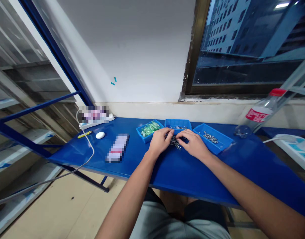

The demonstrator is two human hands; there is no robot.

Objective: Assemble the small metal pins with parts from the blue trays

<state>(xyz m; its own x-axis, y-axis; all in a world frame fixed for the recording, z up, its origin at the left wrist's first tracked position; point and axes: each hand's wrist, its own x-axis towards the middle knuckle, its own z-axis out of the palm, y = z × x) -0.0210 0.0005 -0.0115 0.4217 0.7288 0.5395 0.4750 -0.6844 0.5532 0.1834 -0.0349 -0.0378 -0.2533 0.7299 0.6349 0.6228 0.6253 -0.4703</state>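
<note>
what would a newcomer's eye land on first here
Most likely the left hand and right hand, close together at a pile of thin dark pieces on the blue table. Next, perhaps, the bright green pieces in the leftmost of three blue trays around the hands. Off to the right, a clear bottle with a red cap also stands out.

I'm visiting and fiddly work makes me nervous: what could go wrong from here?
The loose dark metal pieces between the left hand and right hand might scatter if nudged. Some could stray into the middle blue bin close behind them. The cable trailing off the table might get snagged.
</note>
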